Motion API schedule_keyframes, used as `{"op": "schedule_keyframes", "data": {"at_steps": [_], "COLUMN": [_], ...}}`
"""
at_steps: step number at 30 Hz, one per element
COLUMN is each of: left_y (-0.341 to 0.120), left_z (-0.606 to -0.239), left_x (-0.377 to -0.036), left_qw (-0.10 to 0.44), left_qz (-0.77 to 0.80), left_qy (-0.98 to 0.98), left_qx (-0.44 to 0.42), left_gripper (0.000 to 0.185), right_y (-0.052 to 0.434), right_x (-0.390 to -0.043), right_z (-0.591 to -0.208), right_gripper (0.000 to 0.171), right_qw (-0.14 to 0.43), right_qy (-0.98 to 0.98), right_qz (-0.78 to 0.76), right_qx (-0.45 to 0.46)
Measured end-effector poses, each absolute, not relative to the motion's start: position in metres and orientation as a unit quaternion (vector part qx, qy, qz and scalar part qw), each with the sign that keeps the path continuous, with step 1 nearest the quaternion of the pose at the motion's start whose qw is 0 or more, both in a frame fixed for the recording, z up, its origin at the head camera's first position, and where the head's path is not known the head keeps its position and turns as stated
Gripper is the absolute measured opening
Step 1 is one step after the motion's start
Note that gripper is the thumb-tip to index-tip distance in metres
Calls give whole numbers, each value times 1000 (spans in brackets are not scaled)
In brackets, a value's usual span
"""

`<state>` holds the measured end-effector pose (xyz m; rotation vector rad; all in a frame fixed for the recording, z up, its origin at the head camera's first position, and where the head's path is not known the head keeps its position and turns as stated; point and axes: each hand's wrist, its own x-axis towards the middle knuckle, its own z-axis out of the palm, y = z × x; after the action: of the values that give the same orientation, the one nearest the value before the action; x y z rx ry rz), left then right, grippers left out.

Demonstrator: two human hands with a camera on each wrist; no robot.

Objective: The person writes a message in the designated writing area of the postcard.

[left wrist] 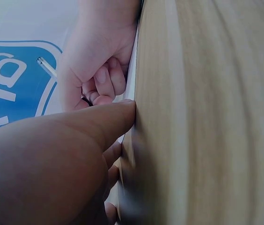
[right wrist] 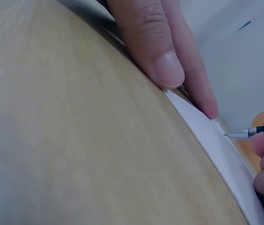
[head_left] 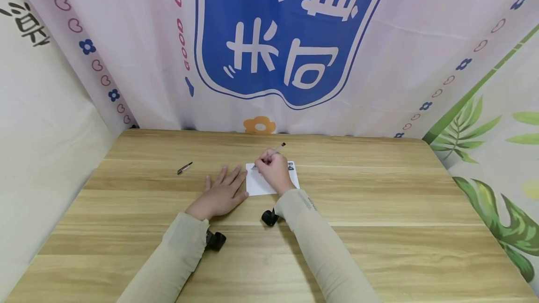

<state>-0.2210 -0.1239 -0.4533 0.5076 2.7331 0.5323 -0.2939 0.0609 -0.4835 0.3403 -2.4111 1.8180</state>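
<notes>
A small white card (head_left: 258,184) lies flat on the wooden table (head_left: 379,209), near its middle. My right hand (head_left: 273,170) rests on the card and grips a pen (head_left: 280,147), whose tip (right wrist: 226,135) stands just above the card's (right wrist: 216,145) far edge. My left hand (head_left: 223,192) lies flat on the table beside the card, fingers straight, fingertips (right wrist: 169,70) touching the card's left edge. In the left wrist view the right hand (left wrist: 94,65) shows curled round the pen (left wrist: 47,66) past the left thumb (left wrist: 99,123).
A second pen (head_left: 184,168) lies on the table to the left of my left hand. Printed cloth hangs (head_left: 294,36) behind the table and on both sides. Black wrist cameras (head_left: 215,240) sit under both forearms.
</notes>
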Motion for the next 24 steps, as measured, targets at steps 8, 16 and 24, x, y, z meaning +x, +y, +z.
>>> {"op": "schedule_keyframes", "data": {"at_steps": [8, 16, 24], "left_y": [-124, -124, -124], "left_z": [-454, -454, -456], "left_x": [-221, -221, -222], "left_qw": [154, 152, 152], "left_qz": [186, 185, 180], "left_qy": [954, 954, 955], "left_qx": [177, 179, 180], "left_gripper": [67, 67, 67], "right_y": [61, 62, 63], "right_x": [-295, -294, -293], "right_z": [-485, -486, -485], "right_gripper": [8, 9, 7], "right_qw": [53, 45, 45], "right_qy": [-790, -789, -790], "right_qz": [600, 602, 602], "right_qx": [116, 119, 108]}}
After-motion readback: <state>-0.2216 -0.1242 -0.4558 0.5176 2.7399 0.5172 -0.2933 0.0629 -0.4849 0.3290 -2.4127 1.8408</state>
